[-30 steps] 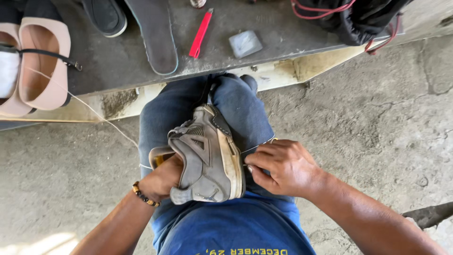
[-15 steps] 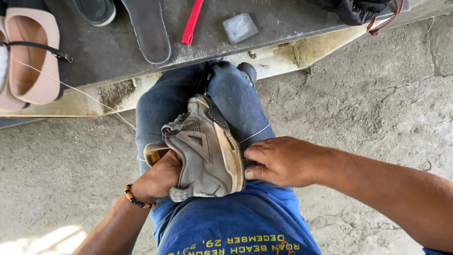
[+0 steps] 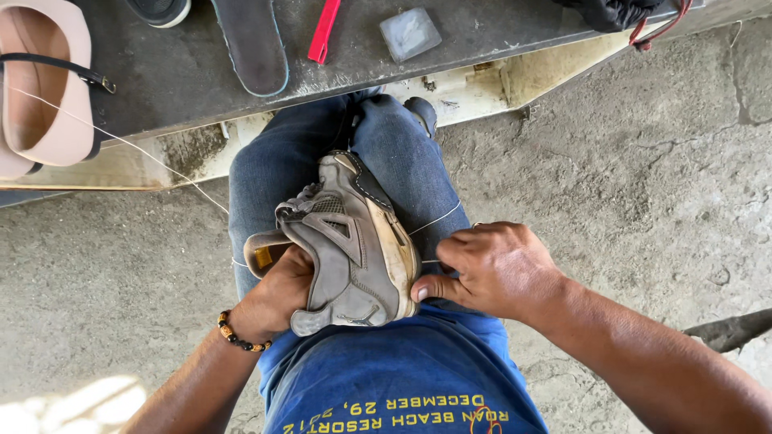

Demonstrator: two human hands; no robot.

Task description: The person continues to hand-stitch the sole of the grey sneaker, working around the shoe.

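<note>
On lap: 1 grey sneaker [image 3: 354,241], gripped by left hand [image 3: 273,293]; thread [image 3: 434,219] pinched by right hand [image 3: 490,269] fingers [image 3: 434,285]; counter [image 3: 161,80] beyond.

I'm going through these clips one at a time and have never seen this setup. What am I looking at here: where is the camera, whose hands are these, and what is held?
There is no machine. One camera sits on a person's head and looks down at their lap and two bare hands. A worn grey shoe lies on the thighs, on blue jeans. The left hand, with a bead bracelet at the wrist, reaches into the shoe's opening and steadies it. The right hand presses its thumb against the sole edge and pinches a thin pale thread running from the sole. Beyond the knees is a low dark bench. On it lie a pink shoe, a dark insole, a red tool and a small grey block.
</note>
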